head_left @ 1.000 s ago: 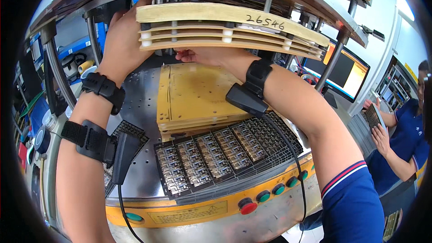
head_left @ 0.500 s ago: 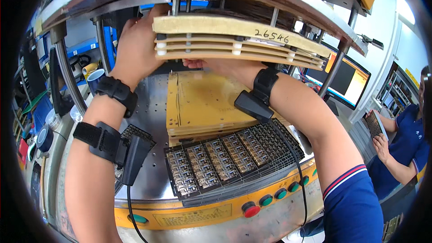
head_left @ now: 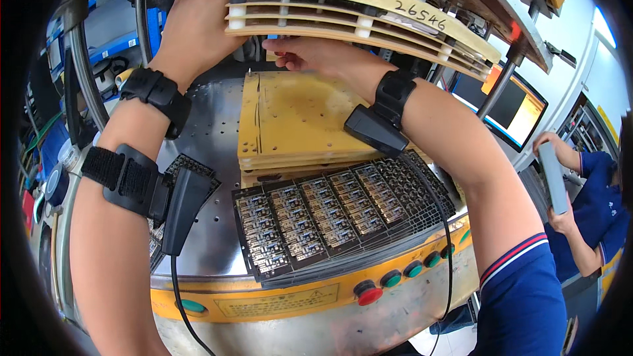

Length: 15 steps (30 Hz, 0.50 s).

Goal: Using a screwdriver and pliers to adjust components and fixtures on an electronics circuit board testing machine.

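Note:
My left hand [head_left: 204,23] is raised at the left end of a layered tan test fixture [head_left: 356,29], its fingers hidden behind it. Under that fixture reaches my right hand [head_left: 303,53], palm turned up and fingers curled in; whatever they hold, if anything, I cannot make out. Below lies a yellow fixture plate [head_left: 303,115] with pins and holes, on a steel bed [head_left: 214,102]. In front of it rests a stack of dark circuit board panels [head_left: 316,217], at a slant.
Steel posts [head_left: 86,72] flank the press. Along its yellow front run a red button [head_left: 368,293] and several green ones. More boards [head_left: 191,171] lie beneath my left forearm. A monitor [head_left: 501,109] stands at right, near a co-worker's hand [head_left: 560,219] holding a grey tray [head_left: 552,178].
The view has shifted, so the lower plate and boards sit higher in the picture. More of my right hand shows under the fixture. The co-worker has tilted the tray edge-on.

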### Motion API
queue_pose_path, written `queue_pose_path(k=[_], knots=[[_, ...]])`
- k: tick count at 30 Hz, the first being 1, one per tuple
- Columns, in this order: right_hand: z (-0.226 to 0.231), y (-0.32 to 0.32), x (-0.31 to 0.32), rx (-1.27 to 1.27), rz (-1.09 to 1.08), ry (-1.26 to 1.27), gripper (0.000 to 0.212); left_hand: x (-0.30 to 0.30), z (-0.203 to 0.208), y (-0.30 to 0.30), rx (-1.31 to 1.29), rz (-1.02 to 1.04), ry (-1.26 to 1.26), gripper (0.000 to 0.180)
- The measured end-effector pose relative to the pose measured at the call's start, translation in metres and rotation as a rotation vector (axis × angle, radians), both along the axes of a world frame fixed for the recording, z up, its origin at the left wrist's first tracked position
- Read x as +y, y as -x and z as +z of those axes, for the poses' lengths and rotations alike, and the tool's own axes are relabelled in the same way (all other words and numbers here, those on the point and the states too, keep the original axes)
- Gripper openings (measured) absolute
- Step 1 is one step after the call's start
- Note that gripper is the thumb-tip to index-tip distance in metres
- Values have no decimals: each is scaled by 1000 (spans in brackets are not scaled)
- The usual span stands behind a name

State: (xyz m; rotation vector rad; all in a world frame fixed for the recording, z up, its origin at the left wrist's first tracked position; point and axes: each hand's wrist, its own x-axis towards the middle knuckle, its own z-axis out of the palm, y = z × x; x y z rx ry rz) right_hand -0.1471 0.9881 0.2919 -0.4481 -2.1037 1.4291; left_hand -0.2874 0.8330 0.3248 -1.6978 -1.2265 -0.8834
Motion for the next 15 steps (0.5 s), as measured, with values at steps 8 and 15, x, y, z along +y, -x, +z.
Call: queue_pose_path(k=[8, 15], knots=[[-8, -9, 22, 107, 162, -28, 13, 6, -2, 2, -103, -50, -25, 64], [-2, -33, -3, 75, 40, -142, 14, -1, -8, 7, -100, 55, 10, 75]])
